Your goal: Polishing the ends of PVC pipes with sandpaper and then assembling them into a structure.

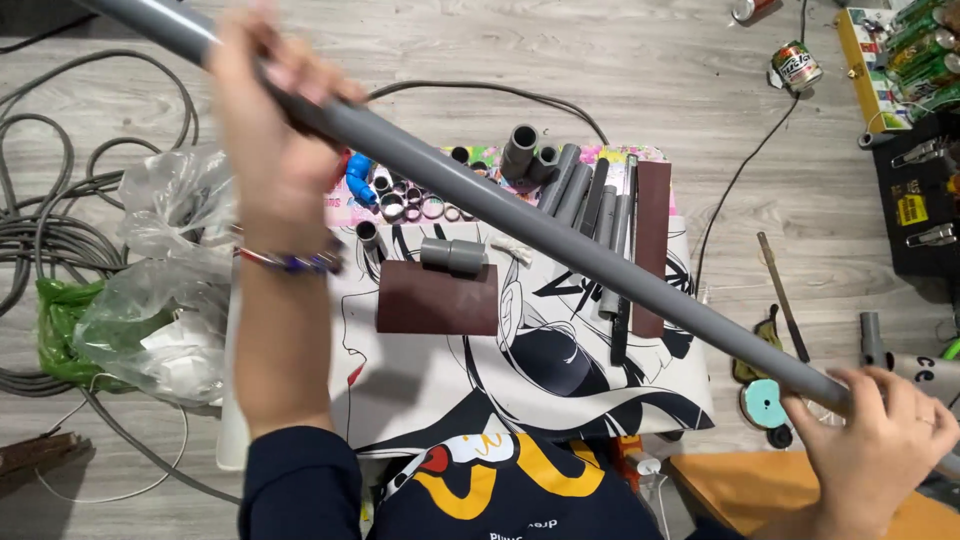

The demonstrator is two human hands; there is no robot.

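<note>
A long grey plastic pipe (560, 240) runs diagonally from the upper left to the lower right, held above a low table. My left hand (265, 130) grips it near its upper end; a beaded bracelet sits on that wrist. My right hand (880, 435) is closed around the pipe's lower end at the right edge. Beneath the pipe lie a short grey pipe coupling (452, 255), a dark brown sheet of sandpaper (437, 298) and several cut grey pipe lengths (585, 200).
The table carries a printed cartoon cloth (560, 380), pipe rings and blue fittings (358, 178). Clear plastic bags (170, 290) and coiled grey cables (50, 220) lie left. Drink cans (795, 65), a black tool case (915, 200) and a teal tape roll (765, 403) lie right.
</note>
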